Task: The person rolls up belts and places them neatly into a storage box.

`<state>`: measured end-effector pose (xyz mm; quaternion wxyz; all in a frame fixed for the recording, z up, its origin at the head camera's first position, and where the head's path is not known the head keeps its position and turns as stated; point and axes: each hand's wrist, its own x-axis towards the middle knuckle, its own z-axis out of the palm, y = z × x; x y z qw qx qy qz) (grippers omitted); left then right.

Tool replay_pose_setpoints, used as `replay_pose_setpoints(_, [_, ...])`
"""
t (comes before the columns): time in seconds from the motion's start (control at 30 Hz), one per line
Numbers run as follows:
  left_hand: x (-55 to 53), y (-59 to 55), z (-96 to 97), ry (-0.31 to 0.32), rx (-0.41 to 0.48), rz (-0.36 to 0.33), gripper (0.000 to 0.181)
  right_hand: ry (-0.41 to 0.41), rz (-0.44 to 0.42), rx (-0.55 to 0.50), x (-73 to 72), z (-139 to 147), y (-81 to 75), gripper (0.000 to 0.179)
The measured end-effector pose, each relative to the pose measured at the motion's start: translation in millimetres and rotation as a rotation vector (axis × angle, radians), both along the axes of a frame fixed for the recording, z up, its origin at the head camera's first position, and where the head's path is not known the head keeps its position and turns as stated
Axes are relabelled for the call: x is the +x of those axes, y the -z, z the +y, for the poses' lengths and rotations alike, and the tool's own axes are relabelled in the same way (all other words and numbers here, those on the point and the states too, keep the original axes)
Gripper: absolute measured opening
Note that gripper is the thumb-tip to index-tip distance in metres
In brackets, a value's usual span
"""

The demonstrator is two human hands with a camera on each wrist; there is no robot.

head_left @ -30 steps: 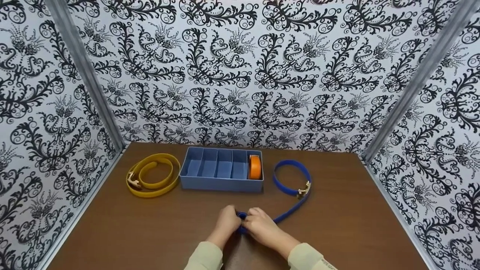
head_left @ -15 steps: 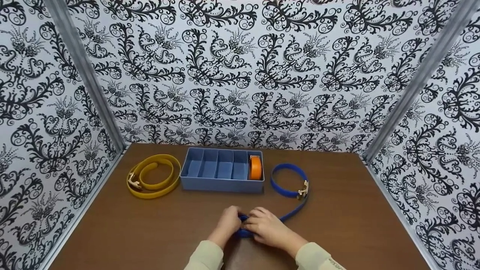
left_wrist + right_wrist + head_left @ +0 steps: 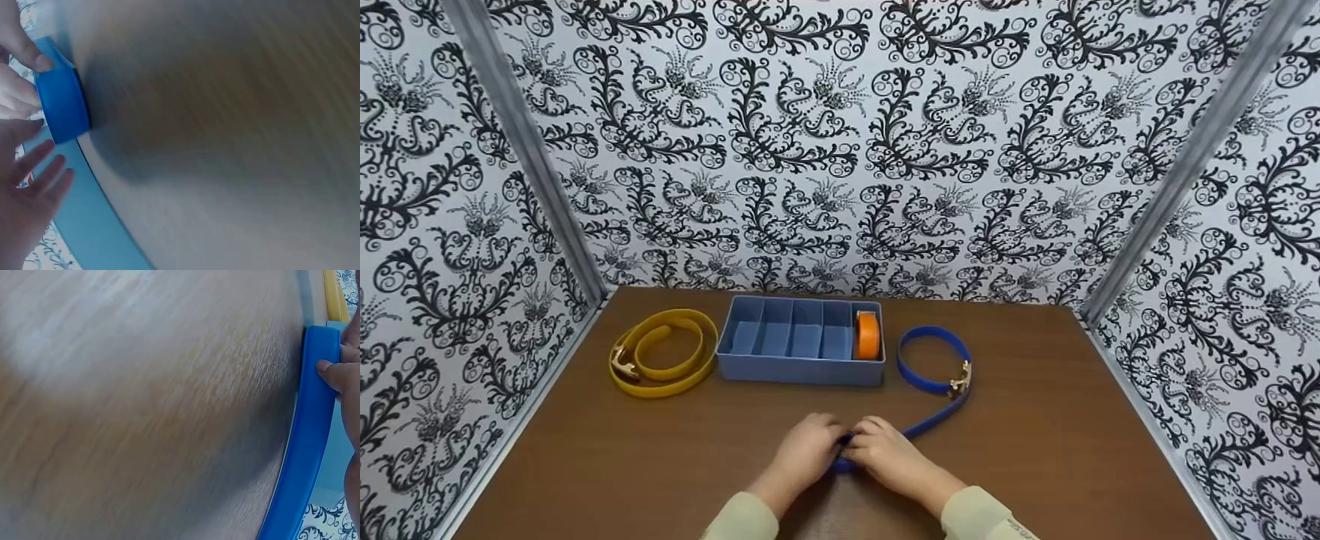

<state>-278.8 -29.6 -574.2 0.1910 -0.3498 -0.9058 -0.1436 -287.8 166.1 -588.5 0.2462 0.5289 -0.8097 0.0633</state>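
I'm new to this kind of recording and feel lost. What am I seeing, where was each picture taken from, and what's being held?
There is no machine here, just a person working bare-handed. The wide view comes from a camera worn on the head, looking forward and down; each close view comes from a camera on one wrist. On the brown table lie a coiled yellow belt, a blue-grey tray with compartments and a blue belt with a gold buckle. An orange roll sits in the tray's rightmost compartment. The right hand pinches the blue belt at its near end. The left hand is beside it, fingers spread in the left wrist view; whether it touches is hard to tell.
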Motion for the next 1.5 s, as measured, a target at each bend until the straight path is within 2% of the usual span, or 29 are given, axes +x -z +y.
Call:
replay_pose_setpoints(0.03, [0.9, -0.8, -2.0, 0.021, -0.032, 0.049, 0.004, 0.000, 0.006, -0.007, -0.1, 0.1, -0.1, 0.019])
replay_pose_setpoints(0.1, [2.4, -2.1, -5.7, 0.077, -0.096, 0.111, 0.012, 0.001, 0.012, -0.019, -0.3, 0.3, 0.1, 0.019])
replay_pose_setpoints(0.17, [3.6, -2.8, -8.8, 0.132, -0.155, 0.135, 0.020, 0.008, 0.012, -0.025, -0.4, 0.1, 0.7, 0.018])
replay_pose_setpoints(0.27, [4.3, -2.2, -11.0, 0.185, -0.210, 0.132, 0.025, 0.031, 0.011, -0.015, 0.0, -0.6, 2.1, 0.018])
replay_pose_setpoints(0.4, [3.6, 1.6, -9.4, 0.198, -0.229, 0.142, 0.023, 0.044, 0.011, -0.008, 0.3, -1.3, 4.0, 0.015])
replay_pose_setpoints(0.57, [1.7, 4.2, -5.2, 0.212, -0.222, 0.196, 0.014, 0.001, -0.001, -0.014, -2.7, 2.6, 3.2, 0.018])
replay_pose_setpoints(0.77, [0.2, 2.6, -1.8, 0.225, -0.244, 0.211, 0.013, -0.010, 0.002, 0.068, -6.7, 18.9, -3.8, 0.028])
replay_pose_setpoints(0.93, [-0.7, 4.2, -3.0, 0.240, -0.244, 0.210, 0.013, -0.039, 0.084, 0.200, -6.3, 25.5, -9.6, 0.028])
replay_pose_setpoints(1.0, [-1.8, 5.1, -4.2, 0.253, -0.249, 0.221, 0.013, -0.052, 0.130, 0.222, -6.5, 25.0, -9.9, 0.023])
replay_pose_setpoints(1.13, [-5.4, 4.8, -8.0, 0.296, -0.253, 0.279, 0.014, -0.059, 0.166, 0.191, -7.4, 21.2, -7.4, 0.017])
replay_pose_setpoints(1.23, [-8.0, 3.9, -11.1, 0.319, -0.255, 0.309, 0.016, -0.060, 0.150, 0.139, -8.9, 18.3, -4.0, 0.019])
replay_pose_setpoints(1.3, [-8.7, 3.9, -11.9, 0.317, -0.245, 0.290, 0.020, -0.052, 0.128, 0.101, -9.8, 16.9, -2.7, 0.019])
replay_pose_setpoints(1.33, [-8.8, 4.3, -11.9, 0.312, -0.240, 0.259, 0.022, -0.049, 0.121, 0.080, -10.4, 16.4, -1.9, 0.019])
replay_pose_setpoints(1.5, [-4.8, 8.5, -6.9, 0.231, -0.169, 0.048, 0.031, -0.014, 0.095, 0.019, -8.8, 14.3, -0.9, 0.015])
